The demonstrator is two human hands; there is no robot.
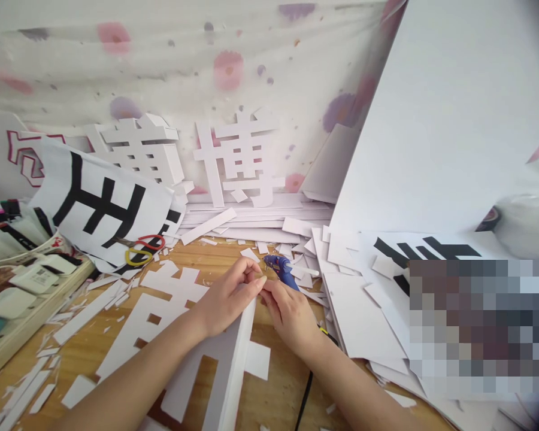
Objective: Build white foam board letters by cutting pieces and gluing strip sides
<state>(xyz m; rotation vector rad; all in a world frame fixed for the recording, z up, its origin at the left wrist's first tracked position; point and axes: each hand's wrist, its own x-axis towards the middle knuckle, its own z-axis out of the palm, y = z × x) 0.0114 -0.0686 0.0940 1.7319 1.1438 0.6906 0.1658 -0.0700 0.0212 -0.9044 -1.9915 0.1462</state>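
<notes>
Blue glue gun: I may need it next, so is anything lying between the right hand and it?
Nothing visible: the blue glue gun lies just beyond the right hand, beside its fingers, with only bare table between.

I am reading one sure character: 博, a white cut-out letter [240, 158] leaning upright against the flowered cloth [161, 54]. The cut-out [139, 149] left of it is showing too little for me to read. Black strokes are showing on the curled sheet [101, 206] and on the right sheet [424, 248], both partial and unreadable. The flat cut-out [161, 311] is lying half covered, so it is staying unread too.
</notes>
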